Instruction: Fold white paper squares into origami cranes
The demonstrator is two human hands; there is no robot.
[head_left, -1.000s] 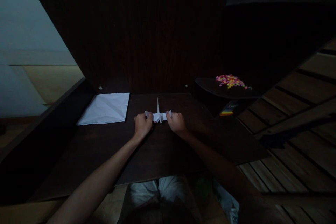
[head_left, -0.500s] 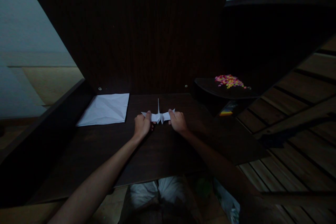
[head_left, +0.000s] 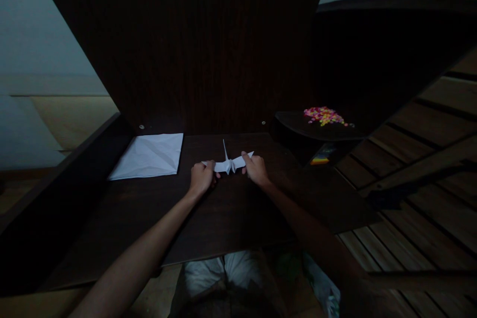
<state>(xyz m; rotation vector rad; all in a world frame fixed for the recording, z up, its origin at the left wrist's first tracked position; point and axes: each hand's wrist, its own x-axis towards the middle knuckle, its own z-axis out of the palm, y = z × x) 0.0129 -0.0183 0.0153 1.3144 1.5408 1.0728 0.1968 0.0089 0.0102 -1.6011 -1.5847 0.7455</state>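
A white origami crane point(head_left: 222, 166) is stretched between my two hands over the dark desk. My left hand point(head_left: 201, 178) pinches one wing, thumb on top. The other wing is gripped by my right hand point(head_left: 256, 169), also with the thumb above. A thin pointed strip of the crane stands up away from me, and its folded centre faces my side. Both wing tips stick out past my thumbs. The fingers beneath the paper are mostly hidden.
White paper sheets point(head_left: 151, 156) with crease marks lie at the left of the desk point(head_left: 223, 228). On a corner shelf point(head_left: 290, 121) at the right sits a pile of small colourful pieces point(head_left: 324, 115). A dark panel point(head_left: 201, 49) rises behind, and a low side board point(head_left: 67, 174) borders the left.
My right hand has shifted slightly right and up with its wing, so the crane's wings are spread a little wider and tilted. My left hand stays nearly in place.
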